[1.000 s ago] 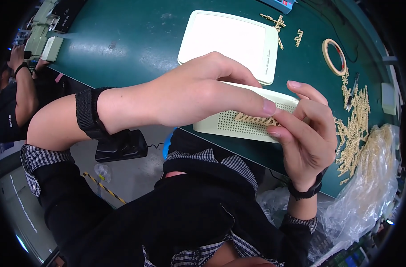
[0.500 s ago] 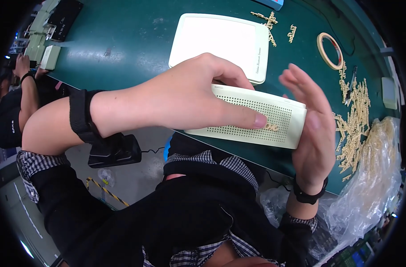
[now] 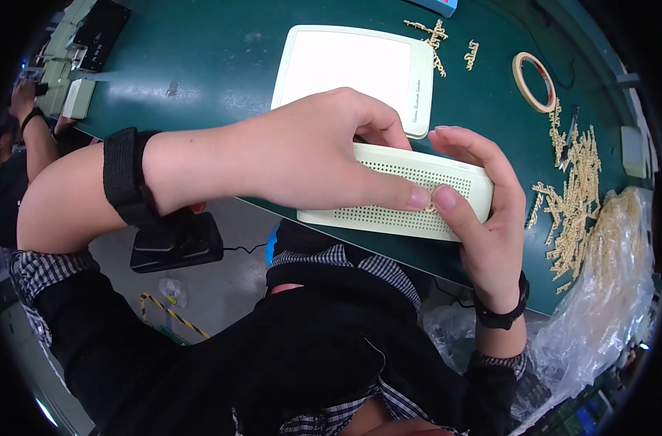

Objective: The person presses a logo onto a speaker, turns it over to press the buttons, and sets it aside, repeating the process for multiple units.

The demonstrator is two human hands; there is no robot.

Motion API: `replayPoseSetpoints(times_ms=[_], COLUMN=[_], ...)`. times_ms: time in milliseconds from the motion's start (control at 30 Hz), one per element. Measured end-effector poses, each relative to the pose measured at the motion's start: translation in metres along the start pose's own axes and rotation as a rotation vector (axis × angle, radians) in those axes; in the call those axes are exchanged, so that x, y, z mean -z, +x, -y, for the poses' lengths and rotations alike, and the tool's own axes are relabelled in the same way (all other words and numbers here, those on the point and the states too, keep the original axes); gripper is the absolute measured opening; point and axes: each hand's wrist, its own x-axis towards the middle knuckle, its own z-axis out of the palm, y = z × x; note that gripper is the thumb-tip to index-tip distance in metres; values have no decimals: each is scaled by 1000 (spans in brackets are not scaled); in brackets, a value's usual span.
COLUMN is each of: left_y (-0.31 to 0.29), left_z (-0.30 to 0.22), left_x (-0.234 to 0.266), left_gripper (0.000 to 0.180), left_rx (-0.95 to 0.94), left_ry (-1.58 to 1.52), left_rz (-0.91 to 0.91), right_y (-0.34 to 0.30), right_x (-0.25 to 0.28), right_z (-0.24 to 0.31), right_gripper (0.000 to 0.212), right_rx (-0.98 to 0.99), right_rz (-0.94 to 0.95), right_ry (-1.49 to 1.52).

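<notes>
The tray (image 3: 389,192) was a pale cream plastic block, long and shallow, its upper face pierced by close rows of small holes, its corners rounded. It was held above the near edge of the green table (image 3: 200,87), tilted a little toward the person. The left hand (image 3: 323,156) lay over the tray's left part, fingers curled across its top, the thumb stretched along the perforated face. The right hand (image 3: 483,218) cupped the tray's right end, fingers wrapped over the far rim and the thumb pressed on the face, its tip touching the left thumb's tip. A small tan piece seemed to sit just between the two thumbs, too small to tell for sure.

Half a second earlier the right hand had stood open and flat beside the tray's end; it had since closed around it, and the left thumb had slid further right along the face.

Right of the tray, tan parts (image 3: 574,196) lay scattered on the table, with a clear bag (image 3: 614,291) beyond them. Behind the tray lay a flat white lid (image 3: 345,69). Farther behind it, to the right, lay a tape ring (image 3: 534,71).
</notes>
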Motion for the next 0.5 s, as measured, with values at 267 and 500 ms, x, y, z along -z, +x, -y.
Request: replayPoseSetpoints(times_ms=[267, 500], left_y=[-12, -37], left_z=[8, 13], left_x=[3, -13], left_gripper=[35, 66], left_rx=[-177, -388], left_ry=[-51, 240], left_rz=[46, -44], right_y=[-2, -39], right_x=[0, -14], right_z=[10, 16], right_gripper=[35, 37], right_rx=[84, 243], right_rz=[-13, 21], right_ry=[-149, -325])
